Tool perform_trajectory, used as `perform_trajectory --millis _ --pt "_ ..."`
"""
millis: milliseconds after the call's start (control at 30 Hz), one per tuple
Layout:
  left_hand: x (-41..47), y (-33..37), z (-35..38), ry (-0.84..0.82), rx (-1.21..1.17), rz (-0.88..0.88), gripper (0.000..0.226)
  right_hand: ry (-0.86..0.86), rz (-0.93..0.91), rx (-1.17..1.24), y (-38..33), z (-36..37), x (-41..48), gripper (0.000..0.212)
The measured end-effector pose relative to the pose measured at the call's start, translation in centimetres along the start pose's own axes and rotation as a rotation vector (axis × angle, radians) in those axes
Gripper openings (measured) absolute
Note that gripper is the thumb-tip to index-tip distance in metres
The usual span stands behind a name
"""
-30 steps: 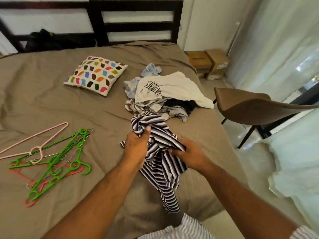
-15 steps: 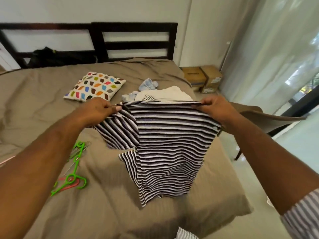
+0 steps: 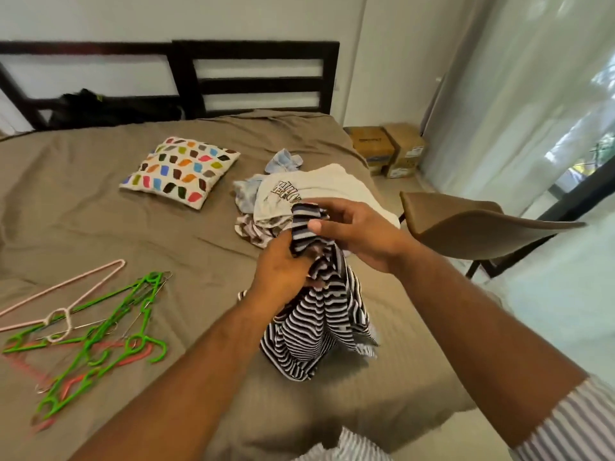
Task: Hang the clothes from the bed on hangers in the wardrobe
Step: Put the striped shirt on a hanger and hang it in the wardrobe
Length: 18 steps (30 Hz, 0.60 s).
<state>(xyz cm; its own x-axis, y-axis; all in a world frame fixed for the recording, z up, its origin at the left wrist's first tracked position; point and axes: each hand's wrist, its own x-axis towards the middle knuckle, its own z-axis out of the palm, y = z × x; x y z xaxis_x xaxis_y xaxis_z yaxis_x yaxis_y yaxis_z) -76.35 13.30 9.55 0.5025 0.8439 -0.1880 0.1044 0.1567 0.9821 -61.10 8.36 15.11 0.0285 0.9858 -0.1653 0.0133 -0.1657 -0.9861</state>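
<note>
Fabric this light and limp will sag below any grip, so the striped shirt [image 3: 319, 314] is best taken at its neck or shoulders. Both hands are closed on its bunched top above the bed [image 3: 100, 221], the right hand [image 3: 359, 234] just over the left hand [image 3: 283, 274], forearms converging; the hangers [image 3: 96, 331] lie well off beyond the left hand.

Print on the white shirt [image 3: 309, 191] and boxes [image 3: 387, 149] is illegible.
</note>
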Motion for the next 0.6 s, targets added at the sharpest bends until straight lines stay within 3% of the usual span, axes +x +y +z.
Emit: perform_trajectory --millis 100,167,233,367,500,600 --pt "0.2 -0.6 -1.3 0.072 -0.031 0.047 0.018 0.133 -0.024 -0.318 3.9 -0.5 -1.1 0.082" --pt "0.2 -0.5 -2.1 0.099 -0.025 0.080 0.017 0.151 0.083 -0.458 7.9 -0.3 -1.8 0.091" --pt "0.1 -0.2 -2.6 0.092 -0.048 0.064 0.024 0.188 0.146 -0.457 11.0 0.1 -2.3 0.073" --pt "0.2 -0.9 -4.1 0.021 -0.008 0.030 0.025 0.238 0.153 -0.473 12.5 0.2 -2.6 0.013" --pt "0.3 -1.3 -7.2 0.045 0.046 -0.010 0.024 0.338 0.146 -0.455 11.7 -1.3 -2.9 0.015" --pt "0.3 -2.0 -9.9 0.061 0.114 -0.018 0.026 0.506 0.186 -0.485 11.1 -3.2 -2.9 0.021"
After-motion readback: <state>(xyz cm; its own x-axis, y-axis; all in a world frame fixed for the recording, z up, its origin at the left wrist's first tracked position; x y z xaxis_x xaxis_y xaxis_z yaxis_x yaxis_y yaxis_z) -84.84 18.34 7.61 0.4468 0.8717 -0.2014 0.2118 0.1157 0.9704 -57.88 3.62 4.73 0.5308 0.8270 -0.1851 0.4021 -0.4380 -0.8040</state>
